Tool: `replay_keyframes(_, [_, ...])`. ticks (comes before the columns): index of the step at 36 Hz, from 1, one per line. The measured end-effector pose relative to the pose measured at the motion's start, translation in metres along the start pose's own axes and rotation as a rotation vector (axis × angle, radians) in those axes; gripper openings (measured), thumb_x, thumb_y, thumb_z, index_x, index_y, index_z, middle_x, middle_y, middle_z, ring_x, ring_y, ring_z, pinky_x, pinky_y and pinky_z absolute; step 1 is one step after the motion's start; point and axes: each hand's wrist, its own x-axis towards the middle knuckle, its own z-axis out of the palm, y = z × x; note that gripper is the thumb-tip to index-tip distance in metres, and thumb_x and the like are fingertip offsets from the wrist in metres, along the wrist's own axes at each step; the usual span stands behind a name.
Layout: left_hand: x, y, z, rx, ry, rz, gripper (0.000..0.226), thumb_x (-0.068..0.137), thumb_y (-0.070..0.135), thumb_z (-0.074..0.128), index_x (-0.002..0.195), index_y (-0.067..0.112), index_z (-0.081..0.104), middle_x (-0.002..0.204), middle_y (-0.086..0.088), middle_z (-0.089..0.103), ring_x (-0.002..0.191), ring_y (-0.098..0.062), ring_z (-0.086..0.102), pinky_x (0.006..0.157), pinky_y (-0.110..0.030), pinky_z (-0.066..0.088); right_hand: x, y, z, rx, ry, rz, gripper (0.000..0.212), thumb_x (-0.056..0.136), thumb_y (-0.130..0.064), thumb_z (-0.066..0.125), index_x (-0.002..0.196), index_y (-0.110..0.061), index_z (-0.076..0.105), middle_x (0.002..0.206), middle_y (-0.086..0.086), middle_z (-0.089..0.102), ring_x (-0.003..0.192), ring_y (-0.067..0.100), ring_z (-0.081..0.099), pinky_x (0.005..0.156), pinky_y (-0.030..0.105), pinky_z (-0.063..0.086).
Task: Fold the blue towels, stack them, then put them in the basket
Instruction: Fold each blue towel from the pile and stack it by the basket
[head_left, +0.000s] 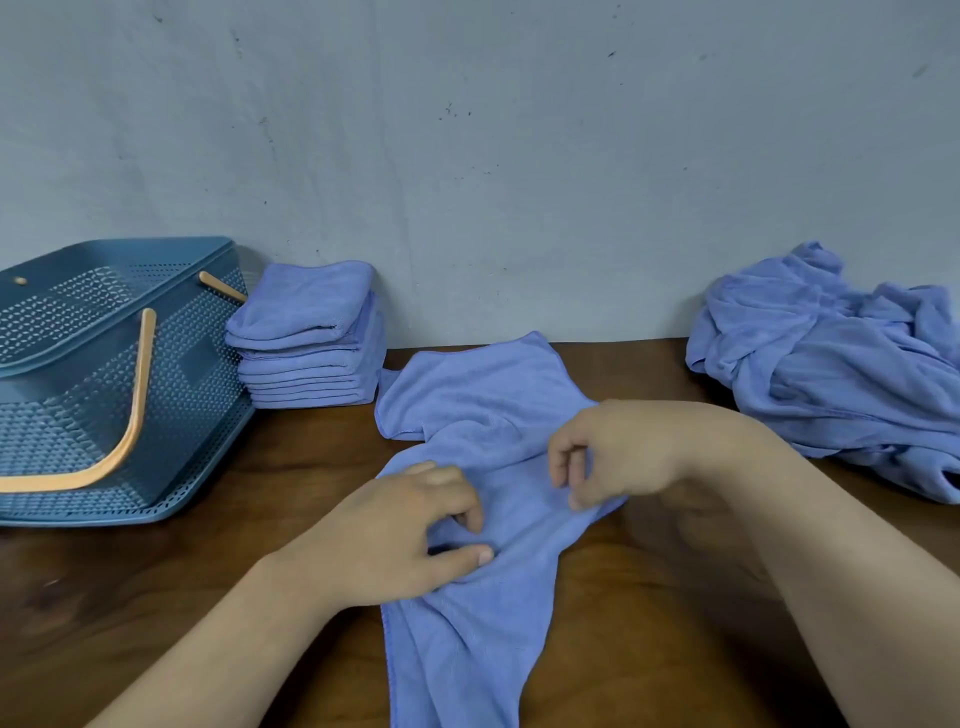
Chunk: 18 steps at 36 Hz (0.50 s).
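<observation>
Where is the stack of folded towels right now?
In the head view, the stack of folded towels sits at the left rear of the table, against the wall, just right of the blue basket.

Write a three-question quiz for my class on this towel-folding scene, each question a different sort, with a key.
1. True or false: the stack of folded blue cloth towels lies inside the blue perforated plastic basket.
2. Where is the heap of unfolded blue towels? A) in the basket B) at the right of the brown wooden table C) under the stack
3. Fill in: the left hand and right hand both pinch the ____ in the middle.
Key: 1 false; 2 B; 3 crumpled blue towel.
</observation>
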Motion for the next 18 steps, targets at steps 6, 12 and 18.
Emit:
replay_keyframes(6, [0.004,-0.012,0.004,-0.057,0.053,-0.066,0.014,0.097,0.054,0.064,0.106,0.042,0.066,0.107,0.025,0.061,0.109,-0.002,0.058,0.093,-0.029,0.050,-0.014,-0.002,-0.001,-0.086,-0.133,-0.032,0.051,0.078,-0.030,0.091,0.119,-0.045,0.063,0.119,-0.027,0.060,0.115,-0.002,0.058,0.095,0.027,0.051])
replay_keyframes(12, [0.005,-0.008,0.005,-0.151,0.117,-0.110,0.008,0.102,0.032,0.068,0.104,0.040,0.069,0.106,0.022,0.065,0.106,-0.006,0.062,0.092,-0.032,0.052,0.003,-0.012,0.014,-0.007,-0.049,-0.165,0.011,0.094,-0.035,0.077,0.104,-0.034,0.073,0.091,-0.022,0.069,0.081,-0.005,0.061,0.072,0.013,0.046])
replay_keyframes(18, [0.009,0.031,0.002,-0.434,0.086,-0.201,0.030,0.094,0.052,0.075,0.118,0.039,0.063,0.110,0.013,0.066,0.105,-0.013,0.064,0.090,-0.024,0.053,0.019,-0.009,0.020,0.004,0.181,-0.184,0.011,0.104,-0.038,0.062,0.101,-0.032,0.070,0.072,-0.023,0.065,0.070,-0.004,0.057,0.062,0.016,0.038])
